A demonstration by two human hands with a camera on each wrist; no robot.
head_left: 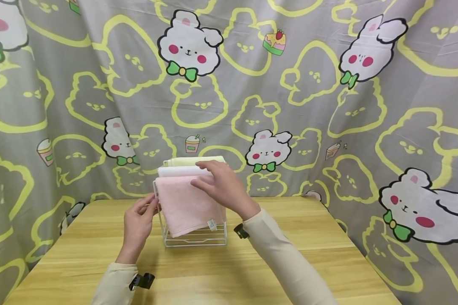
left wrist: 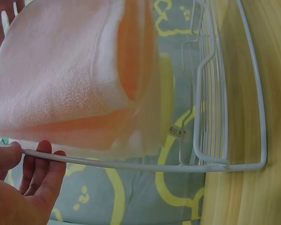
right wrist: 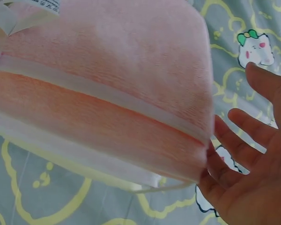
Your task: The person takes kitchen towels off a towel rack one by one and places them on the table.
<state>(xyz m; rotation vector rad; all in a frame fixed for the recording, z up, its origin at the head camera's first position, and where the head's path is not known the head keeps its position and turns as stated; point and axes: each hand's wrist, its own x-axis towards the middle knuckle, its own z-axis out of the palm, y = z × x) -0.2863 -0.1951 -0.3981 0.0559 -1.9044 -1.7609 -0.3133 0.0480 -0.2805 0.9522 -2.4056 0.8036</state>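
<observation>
On the worktop [head_left: 290, 258], three towels [head_left: 187, 199] already drape the rack [head_left: 195, 244], its wire [left wrist: 122, 165] pinched by the left grip [head_left: 138, 220], the right grip [head_left: 227, 186] wide, straightening apparently remaining.

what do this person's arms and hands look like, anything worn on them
The left sleeve and right sleeve are long, plain and cream-beige. A small black device shows at the left wrist and another small black piece at the right. The left hand and right hand wear no gloves.
</observation>
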